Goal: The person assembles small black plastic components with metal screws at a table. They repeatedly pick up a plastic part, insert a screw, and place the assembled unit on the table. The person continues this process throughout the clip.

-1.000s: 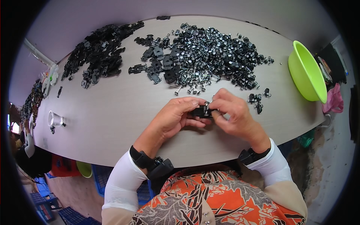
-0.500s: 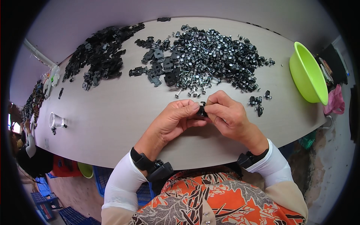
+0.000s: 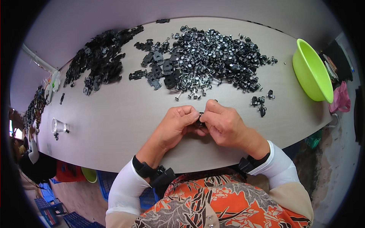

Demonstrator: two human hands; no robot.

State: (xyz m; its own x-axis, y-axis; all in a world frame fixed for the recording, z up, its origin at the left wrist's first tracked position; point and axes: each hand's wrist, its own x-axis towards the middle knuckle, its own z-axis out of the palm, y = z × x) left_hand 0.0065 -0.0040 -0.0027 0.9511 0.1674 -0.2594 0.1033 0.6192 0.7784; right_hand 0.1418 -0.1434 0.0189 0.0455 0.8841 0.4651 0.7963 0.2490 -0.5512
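Observation:
My left hand [image 3: 175, 124] and my right hand [image 3: 228, 125] meet near the front of the table. Between their fingertips is a small black toy car chassis [image 3: 200, 121], mostly hidden by the fingers. The left thumb and fingers pinch it from one side; the right fingers press on it from the other. Just beyond my hands lie wheel-and-axle pieces [image 3: 194, 92], at the near edge of a big heap of small black-and-silver wheels [image 3: 218, 57]. Several flat black chassis plates [image 3: 167, 67] lie left of that heap.
A larger pile of black chassis plates [image 3: 100, 60] spreads at the far left. Small wheeled chassis [image 3: 258, 102] sit right of my hands. A clear plastic cup [image 3: 59, 125] lies at the left, a green basin [image 3: 311, 70] at the right edge. Another person's arm [image 3: 33, 150] shows far left.
Both hands have shifted slightly toward me and to the left, with the chassis between them. My right hand has turned over it, covering more of it.

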